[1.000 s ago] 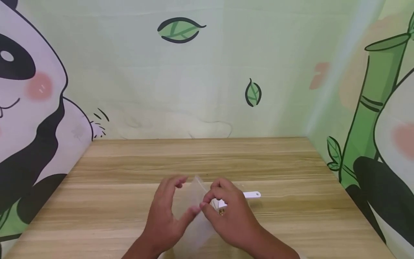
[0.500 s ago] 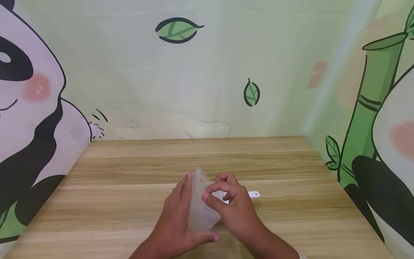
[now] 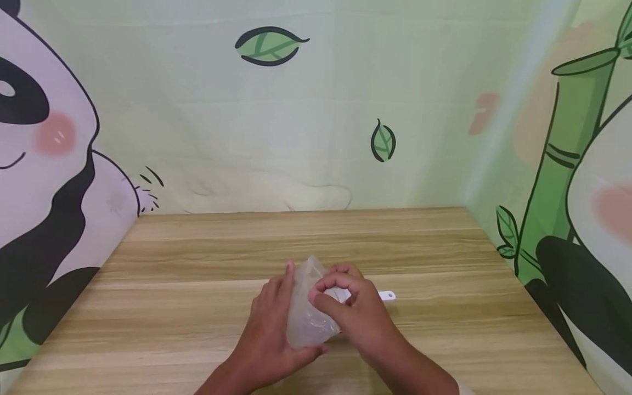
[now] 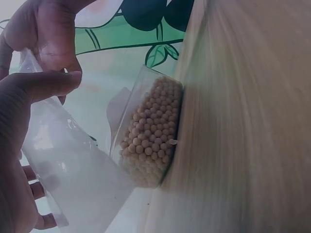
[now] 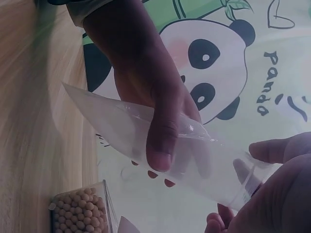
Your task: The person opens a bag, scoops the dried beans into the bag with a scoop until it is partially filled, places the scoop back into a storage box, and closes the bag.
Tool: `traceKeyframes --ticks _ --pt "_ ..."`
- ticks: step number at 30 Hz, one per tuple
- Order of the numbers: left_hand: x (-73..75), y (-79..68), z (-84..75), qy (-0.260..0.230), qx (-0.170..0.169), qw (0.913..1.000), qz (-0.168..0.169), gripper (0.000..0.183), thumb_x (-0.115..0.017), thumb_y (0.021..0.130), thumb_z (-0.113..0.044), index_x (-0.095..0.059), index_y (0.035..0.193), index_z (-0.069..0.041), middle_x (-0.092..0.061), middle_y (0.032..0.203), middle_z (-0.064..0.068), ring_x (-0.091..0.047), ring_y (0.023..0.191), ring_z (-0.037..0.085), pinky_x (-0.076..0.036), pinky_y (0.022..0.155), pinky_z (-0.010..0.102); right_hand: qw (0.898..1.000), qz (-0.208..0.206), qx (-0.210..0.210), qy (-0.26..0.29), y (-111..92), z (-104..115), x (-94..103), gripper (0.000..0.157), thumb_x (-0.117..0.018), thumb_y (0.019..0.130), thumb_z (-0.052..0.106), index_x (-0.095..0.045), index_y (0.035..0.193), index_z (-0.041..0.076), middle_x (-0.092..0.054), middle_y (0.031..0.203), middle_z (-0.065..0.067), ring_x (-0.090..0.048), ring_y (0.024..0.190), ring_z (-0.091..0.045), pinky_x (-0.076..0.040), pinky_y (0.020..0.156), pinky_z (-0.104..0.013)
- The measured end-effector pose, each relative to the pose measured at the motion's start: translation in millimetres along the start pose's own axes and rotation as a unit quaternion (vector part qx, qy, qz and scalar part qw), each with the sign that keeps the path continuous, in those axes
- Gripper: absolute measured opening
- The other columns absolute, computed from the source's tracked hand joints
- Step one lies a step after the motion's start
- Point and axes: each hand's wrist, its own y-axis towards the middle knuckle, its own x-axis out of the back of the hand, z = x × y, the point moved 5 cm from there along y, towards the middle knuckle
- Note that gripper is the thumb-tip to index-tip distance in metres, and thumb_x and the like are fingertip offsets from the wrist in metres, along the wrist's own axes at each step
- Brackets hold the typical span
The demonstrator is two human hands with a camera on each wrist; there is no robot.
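Left hand (image 3: pixel 267 330), thumb lower than before, around a plastic bag (image 3: pixel 307 321), right hand (image 3: pixel 362 310) clamped on its edge

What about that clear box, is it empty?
No; in the left wrist view, the clear box holds many small beige balls.

Wooden table (image 3: pixel 197 247) beneath clear box (image 4: pixel 139 94) of beads (image 4: pixel 149 130)

Left hand (image 4: pixel 17 121) and right hand (image 4: pixel 53 34) hold a clear bag (image 4: pixel 73 160); box (image 4: pixel 137 94) of beige balls (image 4: pixel 151 126) on the bench (image 4: pixel 243 121), before its edge
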Motion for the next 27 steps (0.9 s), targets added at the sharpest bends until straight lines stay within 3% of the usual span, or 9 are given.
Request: traceKeyframes --ticks 5,11,15,21,24,27 --pt "-1.6 0.9 0.2 0.008 -0.012 0.9999 0.009 0.146 -0.105 0.061 -0.049 -0.024 0.172 -0.001 -0.058 0.146 0.018 -0.058 0.127 0.029 -0.050 0.103 0.064 0.999 -0.023 0.024 -0.036 -1.1 1.7 0.0 0.009 -0.085 0.091 0.022 -0.081 0.088 0.015 -0.064 0.134 -0.005 -0.055 0.132 -0.026 -0.048 0.103 -0.045" --pt "-4.2 1.6 3.0 -0.031 0.004 0.9992 0.023 0.146 -0.104 0.064 -0.049 -0.020 0.173 -0.002 -0.056 0.154 0.020 -0.058 0.133 0.034 -0.049 0.105 0.067 0.999 -0.020 0.037 -0.014 0.8 -0.3 0.2 0.005 -0.084 0.093 0.017 -0.082 0.090 0.013 -0.063 0.142 -0.005 -0.056 0.137 -0.029 -0.047 0.111 -0.051" --pt "-5.7 2.4 6.0 -0.054 0.011 0.9984 0.016 0.145 -0.105 0.063 -0.047 -0.022 0.173 -0.003 -0.058 0.155 0.020 -0.059 0.135 0.035 -0.049 0.104 0.066 0.999 -0.013 0.029 -0.002 2.5 -3.0 1.7 0.006 -0.084 0.094 0.017 -0.083 0.092 0.011 -0.063 0.145 -0.005 -0.055 0.140 -0.030 -0.046 0.111 -0.050" --pt "-6.6 2.4 10.0 -0.067 0.021 0.9974 0.013 0.140 -0.106 0.062 -0.045 -0.028 0.172 -0.006 -0.062 0.151 0.010 -0.061 0.128 0.026 -0.049 0.104 0.061 1.000 -0.009 0.025 0.003 3.2 -2.6 2.8 0.008 -0.083 0.095 0.016 -0.084 0.095 0.009 -0.064 0.145 -0.007 -0.055 0.139 -0.029 -0.053 0.101 -0.044" --pt "-6.1 1.7 12.9 -0.075 0.030 0.9964 0.023 0.137 -0.106 0.062 -0.045 -0.031 0.171 -0.010 -0.063 0.150 0.008 -0.061 0.128 0.024 -0.049 0.105 0.061 1.000 -0.006 0.011 0.010 5.4 -1.5 6.6 0.012 -0.080 0.098 0.019 -0.083 0.103 0.008 -0.064 0.143 -0.007 -0.067 0.113 -0.025 -0.058 0.085 -0.036" --pt "-4.9 1.2 15.8 -0.077 0.035 0.9958 0.033 0.134 -0.107 0.061 -0.048 -0.036 0.170 -0.015 -0.065 0.147 0.007 -0.061 0.128 0.023 -0.048 0.104 0.061 1.000 -0.013 -0.007 0.019 7.9 -0.1 15.6 0.016 -0.075 0.103 0.021 -0.081 0.112 0.009 -0.065 0.139 -0.009 -0.068 0.089 -0.022 -0.058 0.074 -0.030"
